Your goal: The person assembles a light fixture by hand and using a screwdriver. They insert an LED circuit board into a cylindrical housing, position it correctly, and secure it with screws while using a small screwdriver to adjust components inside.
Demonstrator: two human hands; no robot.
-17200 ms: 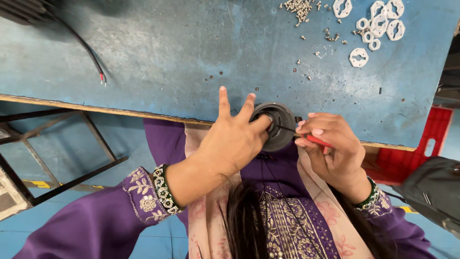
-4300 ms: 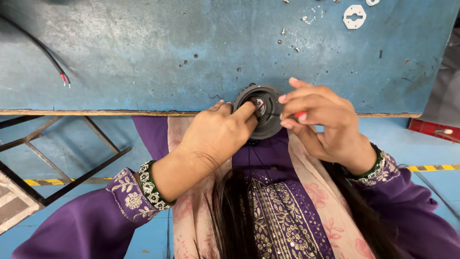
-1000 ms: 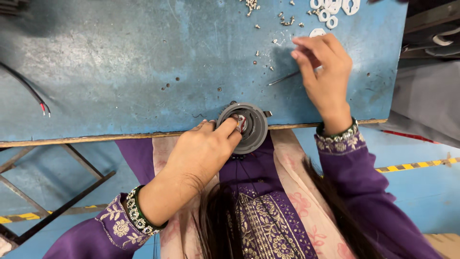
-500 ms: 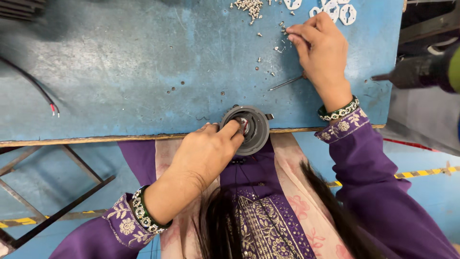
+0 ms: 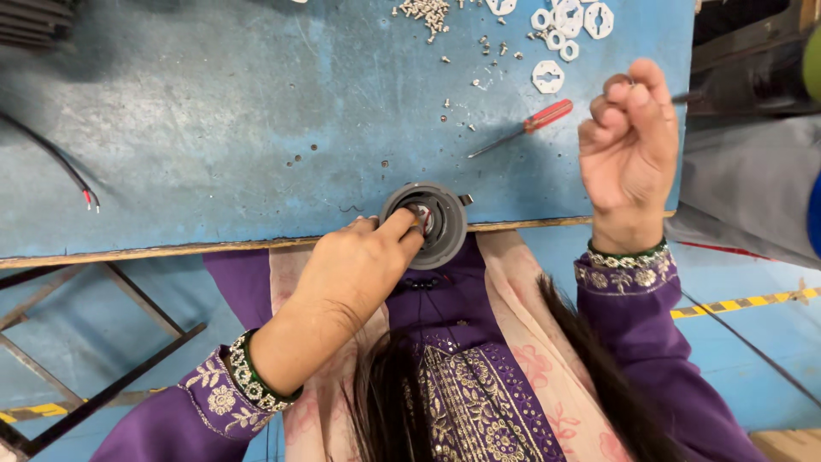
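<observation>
A round dark grey housing (image 5: 438, 231) with a metal centre sits at the near edge of the blue table (image 5: 214, 145). My left hand (image 5: 359, 265) holds it, with the forefinger pressed into its middle. My right hand (image 5: 629, 145) is raised above the table's right end, its fingertips pinched on a small ring-like part (image 5: 617, 83) too small to identify. A red-handled screwdriver (image 5: 523, 127) lies on the table between the housing and my right hand, and neither hand touches it.
Loose screws (image 5: 423, 13) and several white flat pieces (image 5: 564, 21) lie at the far right of the table. A black cable with red-tipped ends (image 5: 73, 175) trails at the left. A metal frame (image 5: 94, 342) stands below the table. Dark equipment (image 5: 753, 77) sits right of it.
My right hand has drawn back from the screws and white pieces towards the near edge, fingers pinched. The left hand stays on the housing. The view has shifted slightly.
</observation>
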